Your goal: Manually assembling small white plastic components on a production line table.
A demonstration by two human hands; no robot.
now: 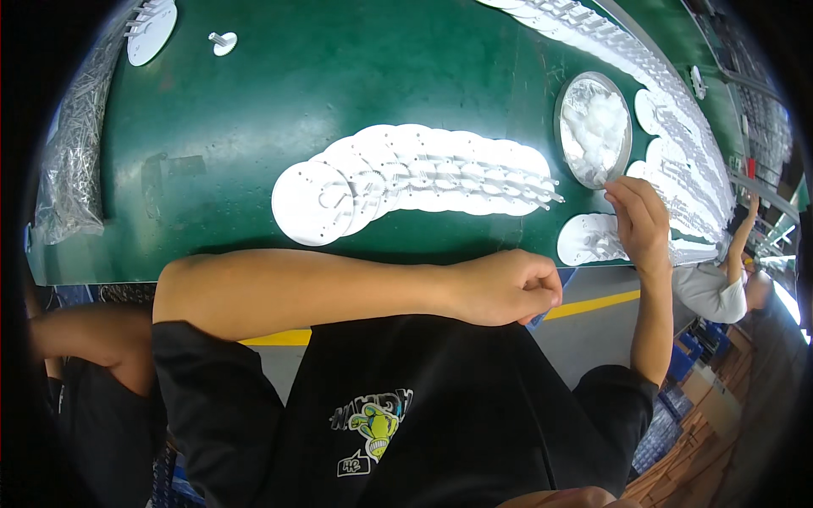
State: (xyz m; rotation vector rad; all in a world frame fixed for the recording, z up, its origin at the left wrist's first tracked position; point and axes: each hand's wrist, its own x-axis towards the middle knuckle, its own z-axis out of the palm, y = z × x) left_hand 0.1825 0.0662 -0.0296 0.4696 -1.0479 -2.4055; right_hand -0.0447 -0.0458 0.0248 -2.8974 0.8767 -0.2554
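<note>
Bowl (559,131) of white material (595,127), appearing longest front-to-back, lying just beyond the right hand (642,222), fingertips pinched together at the near rim; left hand (512,288) farther off, curled closed, any held item in either indiscernible.

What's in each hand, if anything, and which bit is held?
The right hand pinches at the near rim of the round silver metal dish; whether it holds anything can't be told. Nothing shows in the curled left hand.
</note>
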